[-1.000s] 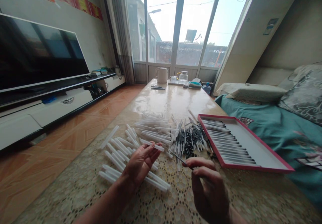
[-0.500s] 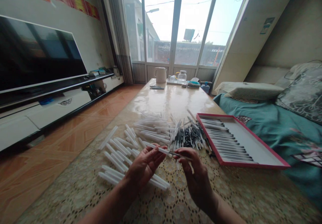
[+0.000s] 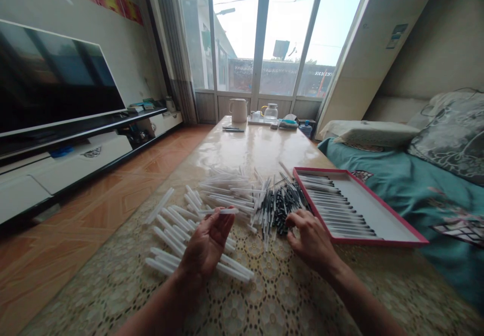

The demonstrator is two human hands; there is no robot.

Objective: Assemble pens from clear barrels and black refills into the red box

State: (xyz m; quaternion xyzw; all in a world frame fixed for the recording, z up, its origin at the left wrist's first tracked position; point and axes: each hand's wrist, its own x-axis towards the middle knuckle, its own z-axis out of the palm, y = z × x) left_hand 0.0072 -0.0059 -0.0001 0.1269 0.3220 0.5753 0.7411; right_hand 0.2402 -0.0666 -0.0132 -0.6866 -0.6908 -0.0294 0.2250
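My left hand (image 3: 207, 243) is closed in a pinch around a translucent white pen barrel (image 3: 229, 211), held roughly level above the table. Whether anything is inside the barrel is hard to see. At the near edge of a pile of black pen caps and thin refills (image 3: 282, 202), my right hand (image 3: 310, 238) has its fingers curled, with thumb and forefinger apart. Nothing shows clearly between them. More loose white barrels (image 3: 172, 235) lie around and under my left hand. Another heap of white barrels (image 3: 227, 190) sits farther back.
To the right, a shallow red-rimmed box (image 3: 381, 202) holds a row of pens with black ends. The table (image 3: 242, 306) has a patterned cover. At its far end stand a pitcher (image 3: 238, 110) and a glass teapot (image 3: 270, 113). A sofa (image 3: 401, 175) flanks the right side.
My right hand has let go of the thin refill at the barrel's end and moved right to the black pile. My left hand, still holding the barrel, has shifted slightly left and turned it nearly level.
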